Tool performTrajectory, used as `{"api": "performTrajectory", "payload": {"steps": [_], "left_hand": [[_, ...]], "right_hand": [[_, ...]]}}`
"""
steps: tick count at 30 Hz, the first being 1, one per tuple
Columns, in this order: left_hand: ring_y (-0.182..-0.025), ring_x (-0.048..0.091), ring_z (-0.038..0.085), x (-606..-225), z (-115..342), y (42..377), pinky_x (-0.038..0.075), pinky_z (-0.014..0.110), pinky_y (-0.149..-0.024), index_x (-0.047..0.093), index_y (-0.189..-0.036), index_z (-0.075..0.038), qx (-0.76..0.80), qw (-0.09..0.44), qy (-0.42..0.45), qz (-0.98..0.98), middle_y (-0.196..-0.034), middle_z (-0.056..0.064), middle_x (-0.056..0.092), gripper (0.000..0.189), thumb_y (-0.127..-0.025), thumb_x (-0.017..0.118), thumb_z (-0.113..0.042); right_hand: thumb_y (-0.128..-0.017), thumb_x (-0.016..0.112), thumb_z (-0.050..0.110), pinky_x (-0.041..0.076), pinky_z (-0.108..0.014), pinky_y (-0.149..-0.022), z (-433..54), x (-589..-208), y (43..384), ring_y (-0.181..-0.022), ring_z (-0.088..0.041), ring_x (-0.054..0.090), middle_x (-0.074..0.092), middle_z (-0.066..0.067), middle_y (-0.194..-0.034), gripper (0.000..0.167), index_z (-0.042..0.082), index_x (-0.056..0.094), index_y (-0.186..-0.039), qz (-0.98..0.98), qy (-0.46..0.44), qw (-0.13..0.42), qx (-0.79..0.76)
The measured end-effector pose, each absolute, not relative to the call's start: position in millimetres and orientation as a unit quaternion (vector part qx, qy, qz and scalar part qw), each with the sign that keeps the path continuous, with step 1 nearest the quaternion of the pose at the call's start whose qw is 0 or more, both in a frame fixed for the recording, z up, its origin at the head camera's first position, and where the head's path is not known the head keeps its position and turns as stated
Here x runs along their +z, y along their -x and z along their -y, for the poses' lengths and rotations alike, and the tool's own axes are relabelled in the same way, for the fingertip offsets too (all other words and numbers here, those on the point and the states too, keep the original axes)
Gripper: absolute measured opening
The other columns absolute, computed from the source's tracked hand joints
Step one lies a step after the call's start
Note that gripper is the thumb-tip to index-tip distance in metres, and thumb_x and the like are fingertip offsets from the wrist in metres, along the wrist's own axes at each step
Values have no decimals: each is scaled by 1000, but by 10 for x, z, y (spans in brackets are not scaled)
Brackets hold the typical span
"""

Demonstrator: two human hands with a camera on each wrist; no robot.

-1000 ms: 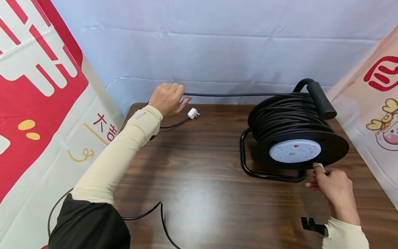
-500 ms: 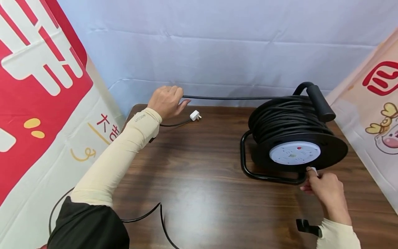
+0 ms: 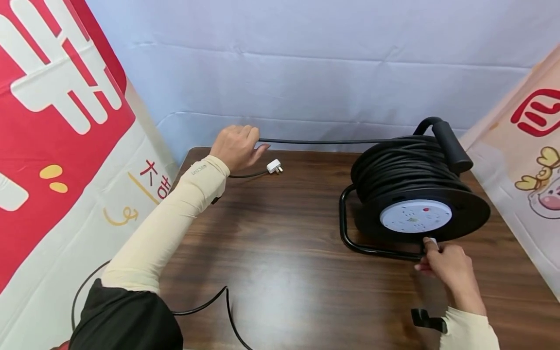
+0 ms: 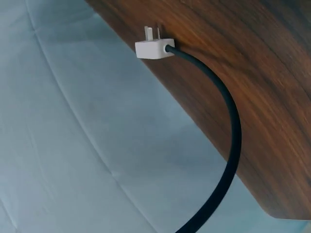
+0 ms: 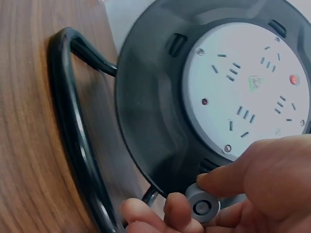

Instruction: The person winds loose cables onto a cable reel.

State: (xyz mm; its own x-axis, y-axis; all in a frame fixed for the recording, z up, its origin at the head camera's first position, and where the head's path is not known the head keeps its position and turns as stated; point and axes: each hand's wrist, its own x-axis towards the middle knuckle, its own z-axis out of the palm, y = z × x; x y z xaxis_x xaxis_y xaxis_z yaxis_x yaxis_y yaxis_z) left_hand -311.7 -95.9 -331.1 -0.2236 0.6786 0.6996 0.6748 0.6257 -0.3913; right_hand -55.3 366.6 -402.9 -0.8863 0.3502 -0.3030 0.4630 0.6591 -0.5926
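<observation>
A black cable reel with a pale socket disc stands at the right of the wooden table. My right hand pinches the small grey knob at the front flange's lower rim, thumb on one side and fingers on the other. At the far left edge my left hand grips the black cable, which runs taut to the wound coils. Past this hand, the cable's end lies on the tabletop with a white plug. The left wrist view shows plug and cable but no hand.
The reel's black tube frame rests on the table, and its carrying handle rises behind. Another stretch of black cord loops by the left sleeve. A black strap sticks out at the right cuff. Cloth hangs around the table.
The reel has turned a little: the knob and my right hand have moved left along the lower rim, and the red button has shifted right. My left hand keeps its grip on the cable.
</observation>
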Motion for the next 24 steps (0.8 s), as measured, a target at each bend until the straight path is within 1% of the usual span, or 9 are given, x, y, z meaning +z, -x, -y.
{"api": "performTrajectory", "payload": {"steps": [1, 4, 6, 9, 14, 18, 20, 24], "left_hand": [[-45, 39, 20, -3312, 959, 3110, 36, 35, -43, 45, -73, -5, 2, 449, 433, 782, -59, 3, 39, 44, -97, 65, -36], [-45, 41, 21, -3310, 970, 3094, 37, 36, -44, 46, -73, -5, 4, 446, 430, 785, -59, 4, 41, 43, -97, 64, -36], [-45, 42, 21, -3309, 990, 3090, 38, 36, -44, 46, -73, -5, 4, 443, 428, 788, -59, 4, 41, 43, -97, 64, -36], [-44, 40, 19, -3319, 1012, 3084, 37, 35, -43, 45, -73, -5, 5, 441, 426, 790, -58, 3, 41, 43, -97, 65, -35], [-44, 39, 18, -3326, 993, 3090, 36, 33, -43, 45, -73, -6, 10, 439, 430, 788, -58, 3, 40, 42, -97, 65, -35], [-44, 39, 19, -3318, 1007, 3104, 35, 34, -42, 45, -73, -5, 3, 439, 432, 788, -58, 3, 40, 43, -97, 65, -35], [-44, 39, 19, -3324, 1035, 3113, 34, 34, -41, 45, -73, -5, -5, 438, 429, 790, -58, 3, 40, 43, -97, 65, -35], [-43, 37, 18, -3345, 1099, 3134, 33, 33, -40, 44, -72, -6, -17, 441, 422, 792, -58, 3, 40, 43, -96, 66, -33]], "right_hand": [[-109, 30, 42, 49, -57, -91, -3647, -4037, 558, -65, -19, 74, 72, -6, -68, 64, -9, 64, -93, -907, -223, 81, -348], [-109, 29, 40, 46, -60, -92, -3597, -4054, 563, -64, -19, 74, 72, -8, -68, 64, -9, 66, -90, -911, -221, 80, -340], [-109, 30, 38, 47, -61, -91, -3560, -4062, 563, -63, -20, 74, 72, -8, -67, 63, -9, 66, -88, -914, -217, 74, -334], [-109, 32, 35, 48, -59, -89, -3517, -4074, 561, -61, -20, 73, 71, -8, -64, 62, -8, 67, -84, -921, -212, 60, -322], [-109, 33, 35, 49, -59, -89, -3458, -4131, 562, -59, -19, 72, 70, -7, -61, 63, -6, 69, -78, -923, -214, 46, -318], [-109, 34, 35, 53, -55, -84, -3413, -4165, 576, -59, -19, 72, 71, -7, -62, 63, -5, 69, -76, -923, -211, 48, -317], [-109, 34, 35, 53, -55, -83, -3396, -4175, 581, -59, -19, 72, 71, -7, -63, 62, -4, 69, -75, -924, -206, 53, -318], [-109, 33, 35, 51, -57, -86, -3365, -4190, 593, -59, -18, 72, 71, -7, -63, 63, -4, 69, -75, -926, -197, 56, -316]]}}
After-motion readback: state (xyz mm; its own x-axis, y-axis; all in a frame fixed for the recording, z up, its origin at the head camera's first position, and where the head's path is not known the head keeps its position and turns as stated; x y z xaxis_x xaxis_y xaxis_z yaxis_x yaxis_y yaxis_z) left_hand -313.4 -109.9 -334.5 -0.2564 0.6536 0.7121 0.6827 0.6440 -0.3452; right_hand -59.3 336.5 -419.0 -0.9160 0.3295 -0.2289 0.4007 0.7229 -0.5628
